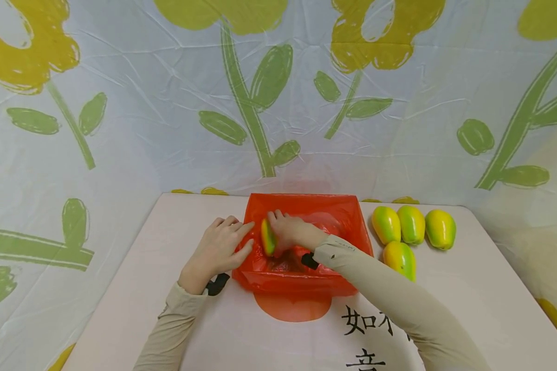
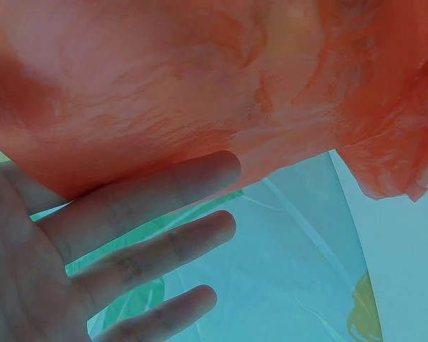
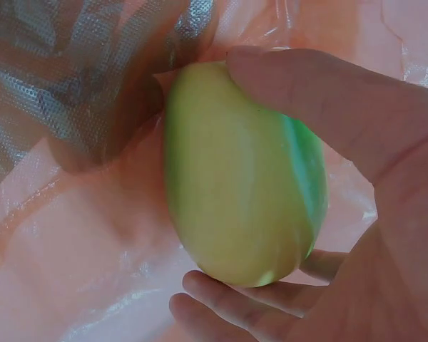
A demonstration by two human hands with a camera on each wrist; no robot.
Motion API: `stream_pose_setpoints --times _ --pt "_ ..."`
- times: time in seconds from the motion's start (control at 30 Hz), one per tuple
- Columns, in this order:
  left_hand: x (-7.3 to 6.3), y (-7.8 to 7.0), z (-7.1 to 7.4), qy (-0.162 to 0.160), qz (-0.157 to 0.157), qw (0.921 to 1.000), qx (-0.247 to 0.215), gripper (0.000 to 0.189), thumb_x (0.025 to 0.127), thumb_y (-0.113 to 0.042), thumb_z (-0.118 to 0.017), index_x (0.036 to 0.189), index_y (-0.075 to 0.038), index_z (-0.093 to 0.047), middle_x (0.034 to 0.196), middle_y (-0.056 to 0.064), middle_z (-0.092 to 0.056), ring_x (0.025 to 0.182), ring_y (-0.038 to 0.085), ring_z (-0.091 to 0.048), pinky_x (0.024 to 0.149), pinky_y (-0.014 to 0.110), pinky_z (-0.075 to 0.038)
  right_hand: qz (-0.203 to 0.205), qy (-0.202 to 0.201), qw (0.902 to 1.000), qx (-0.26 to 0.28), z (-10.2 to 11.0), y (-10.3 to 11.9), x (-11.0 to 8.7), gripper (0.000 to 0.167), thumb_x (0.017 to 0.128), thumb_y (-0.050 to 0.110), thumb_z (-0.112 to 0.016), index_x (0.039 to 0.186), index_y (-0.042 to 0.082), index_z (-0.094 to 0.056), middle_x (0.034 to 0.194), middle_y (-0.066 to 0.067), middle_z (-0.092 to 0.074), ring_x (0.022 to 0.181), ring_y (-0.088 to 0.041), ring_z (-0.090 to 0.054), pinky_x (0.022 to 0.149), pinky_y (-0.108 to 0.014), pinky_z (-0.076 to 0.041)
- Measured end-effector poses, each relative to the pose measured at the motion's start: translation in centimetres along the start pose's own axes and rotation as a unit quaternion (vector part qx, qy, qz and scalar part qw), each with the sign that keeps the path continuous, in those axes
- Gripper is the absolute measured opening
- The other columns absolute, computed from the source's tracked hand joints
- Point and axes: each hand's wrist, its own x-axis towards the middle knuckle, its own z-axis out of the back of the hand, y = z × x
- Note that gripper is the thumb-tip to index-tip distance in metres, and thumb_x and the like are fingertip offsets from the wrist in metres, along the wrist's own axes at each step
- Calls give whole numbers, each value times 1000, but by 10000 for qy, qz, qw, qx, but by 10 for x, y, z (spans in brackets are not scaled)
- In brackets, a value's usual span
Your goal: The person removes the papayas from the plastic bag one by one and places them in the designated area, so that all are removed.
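A red plastic bag (image 1: 301, 283) stands opened out into a box shape on the table, its rim spread wide. Inside, near its left wall, my right hand (image 1: 285, 230) grips a yellow-green mango (image 1: 268, 238). The right wrist view shows the thumb over one end of the mango (image 3: 242, 178) and the fingers beneath it. At the bag's left side is my left hand (image 1: 220, 247), its fingers extended. In the left wrist view those straight fingers (image 2: 164, 192) lie along the outside of the red film (image 2: 164, 92). Part of the bag's floor is hidden by my right arm.
To the right of the bag, several more yellow-green mangoes (image 1: 410, 225) lie on the table (image 1: 473, 288); my right sleeve passes close to the nearest mango (image 1: 400, 259). Dark crinkled film (image 3: 64, 78) shows inside the bag. A flower-printed cloth (image 1: 167, 103) hangs behind the table.
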Motion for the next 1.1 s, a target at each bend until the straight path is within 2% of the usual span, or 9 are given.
stream_pose_setpoints --times 0.73,1.1 --pt "0 2 -1 1 34 10000 -15 40 92 -28 -57 120 -4 -71 101 9 -73 96 26 -59 87 44 -47 132 -189 9997 -79 11 -1 -9 96 76 36 -83 149 8 -26 136 -12 -43 119 -29 -49 98 -43 -49" --pt "0 2 -2 -5 33 10000 -8 40 91 -28 -57 119 -4 -71 100 9 -73 96 26 -59 87 44 -48 408 -226 9989 99 23 -2 -23 100 74 36 -84 150 8 -26 137 -11 -43 119 -28 -48 96 -44 -50"
